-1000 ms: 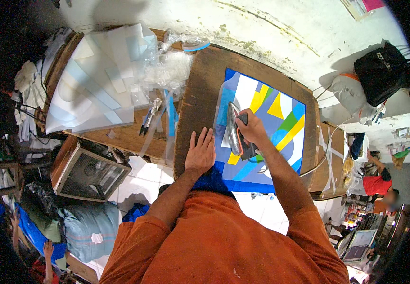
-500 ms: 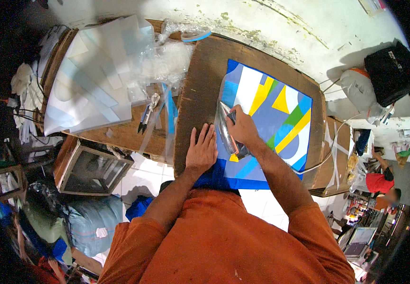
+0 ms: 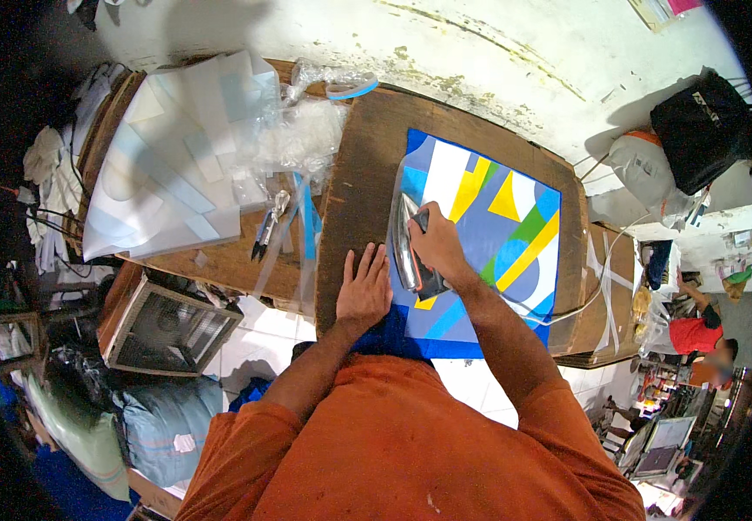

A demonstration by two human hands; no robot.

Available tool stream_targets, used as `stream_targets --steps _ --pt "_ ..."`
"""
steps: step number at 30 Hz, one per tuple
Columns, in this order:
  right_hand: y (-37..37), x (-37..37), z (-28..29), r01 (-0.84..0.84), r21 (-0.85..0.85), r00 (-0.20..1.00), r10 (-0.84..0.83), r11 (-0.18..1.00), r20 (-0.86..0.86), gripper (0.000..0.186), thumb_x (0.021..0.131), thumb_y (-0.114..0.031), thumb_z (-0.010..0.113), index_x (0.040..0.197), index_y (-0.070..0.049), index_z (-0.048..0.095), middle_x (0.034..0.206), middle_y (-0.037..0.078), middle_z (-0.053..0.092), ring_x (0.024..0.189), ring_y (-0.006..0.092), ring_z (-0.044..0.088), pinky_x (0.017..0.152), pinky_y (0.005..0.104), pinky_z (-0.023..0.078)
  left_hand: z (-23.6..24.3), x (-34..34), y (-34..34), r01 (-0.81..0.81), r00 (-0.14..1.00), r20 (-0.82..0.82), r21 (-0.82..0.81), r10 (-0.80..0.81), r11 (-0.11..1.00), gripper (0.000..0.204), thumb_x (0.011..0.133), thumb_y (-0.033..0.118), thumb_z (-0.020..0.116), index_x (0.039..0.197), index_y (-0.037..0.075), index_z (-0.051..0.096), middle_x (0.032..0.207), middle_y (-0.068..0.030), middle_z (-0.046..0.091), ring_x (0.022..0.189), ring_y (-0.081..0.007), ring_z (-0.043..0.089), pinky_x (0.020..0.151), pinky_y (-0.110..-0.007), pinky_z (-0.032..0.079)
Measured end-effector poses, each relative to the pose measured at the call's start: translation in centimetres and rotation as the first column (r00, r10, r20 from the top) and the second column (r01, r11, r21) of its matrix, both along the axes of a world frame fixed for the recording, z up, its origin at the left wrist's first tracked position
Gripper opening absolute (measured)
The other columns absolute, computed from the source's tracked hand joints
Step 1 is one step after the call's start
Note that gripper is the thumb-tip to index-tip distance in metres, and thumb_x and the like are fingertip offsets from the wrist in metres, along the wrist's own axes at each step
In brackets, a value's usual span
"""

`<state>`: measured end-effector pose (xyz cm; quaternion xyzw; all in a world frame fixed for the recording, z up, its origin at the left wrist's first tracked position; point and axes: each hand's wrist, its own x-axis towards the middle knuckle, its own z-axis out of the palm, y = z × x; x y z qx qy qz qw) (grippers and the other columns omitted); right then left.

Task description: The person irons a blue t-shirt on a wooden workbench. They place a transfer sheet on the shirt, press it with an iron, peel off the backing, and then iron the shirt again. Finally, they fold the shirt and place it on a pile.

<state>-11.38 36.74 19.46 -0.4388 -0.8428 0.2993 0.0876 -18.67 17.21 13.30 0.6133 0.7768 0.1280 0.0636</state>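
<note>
A clothes iron [image 3: 405,252] with a shiny metal body lies on the left part of a blue cloth [image 3: 445,346] that bears a panel of white, yellow, green, blue and grey-violet shapes [image 3: 523,250]. My right hand [image 3: 438,245] is closed around the iron's handle, its tip pointing toward the wall. Flat on the cloth's near left edge and the brown board [image 3: 354,187] beside it rests my left hand [image 3: 364,288], fingers stretched out. A clear film appears to cover the panel, reaching past its left edge. The iron's soleplate is hidden.
White sheets [image 3: 167,156], crumpled clear plastic [image 3: 306,135] and a pair of snips [image 3: 270,226] lie on the wooden table to the left. A pale cord [image 3: 591,286] trails off right. Black bag [image 3: 704,130] hangs by the wall; a person in red [image 3: 695,335] is far right.
The iron has slid slightly toward the far side and turned to run more along the cloth's left edge. My left hand stays flat. The whole view has shifted a little.
</note>
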Motion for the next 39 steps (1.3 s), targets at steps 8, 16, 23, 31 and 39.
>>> stream_targets --steps 8,16,23,31,39 --pt "4.3 -4.1 -0.7 0.109 -0.058 0.985 -0.099 0.992 0.143 0.042 0.094 -0.028 0.071 0.115 0.002 0.051 0.099 0.035 0.071 0.095 0.0542 0.070 0.085 0.0602 0.056 0.2 0.0 0.1 -0.012 0.997 0.071 0.065 0.007 0.998 0.051 0.103 0.028 0.051 0.143 -0.002 0.056 0.165 -0.0171 0.040 0.157 -0.0339 0.028 0.128 -0.062 0.015" --pt "7.9 -7.1 0.8 0.111 -0.105 0.986 -0.096 0.988 0.138 0.040 0.093 -0.025 0.069 0.110 0.006 0.049 0.083 0.032 0.072 0.065 0.0429 0.073 0.072 0.0545 0.060 0.1 -0.1 0.3 -0.017 0.996 0.087 0.054 0.012 0.998 0.050 0.102 0.028 0.052 0.142 -0.001 0.058 0.165 -0.0163 0.040 0.157 -0.0341 0.028 0.128 -0.062 0.016" --pt "9.0 -8.5 1.0 0.141 -0.091 0.973 -0.122 0.986 0.194 0.042 0.094 -0.026 0.069 0.111 0.006 0.048 0.085 0.031 0.072 0.067 0.0427 0.074 0.073 0.0534 0.061 0.2 -0.3 0.2 -0.012 0.996 0.088 0.092 0.004 0.996 0.051 0.100 0.027 0.054 0.141 -0.002 0.058 0.165 -0.0167 0.040 0.157 -0.0342 0.029 0.127 -0.063 0.018" --pt "6.4 -5.8 -1.3 0.141 -0.127 0.987 -0.129 0.982 0.095 0.045 0.094 -0.028 0.070 0.112 0.006 0.047 0.092 0.036 0.070 0.087 0.0534 0.072 0.081 0.0582 0.058 0.2 -0.1 0.2 -0.019 0.997 0.080 0.062 0.014 0.998 0.053 0.102 0.029 0.052 0.146 -0.001 0.055 0.166 -0.0164 0.037 0.158 -0.0329 0.026 0.129 -0.062 0.016" --pt "4.6 -5.0 -1.2 0.178 -0.070 0.977 -0.168 0.982 0.134 0.045 0.094 -0.028 0.070 0.115 0.005 0.049 0.100 0.037 0.070 0.094 0.0548 0.070 0.085 0.0596 0.057 0.5 -0.1 0.1 -0.031 0.997 0.067 0.071 0.027 0.997 0.052 0.103 0.029 0.051 0.146 -0.001 0.055 0.163 -0.0156 0.042 0.157 -0.0322 0.029 0.129 -0.060 0.016"
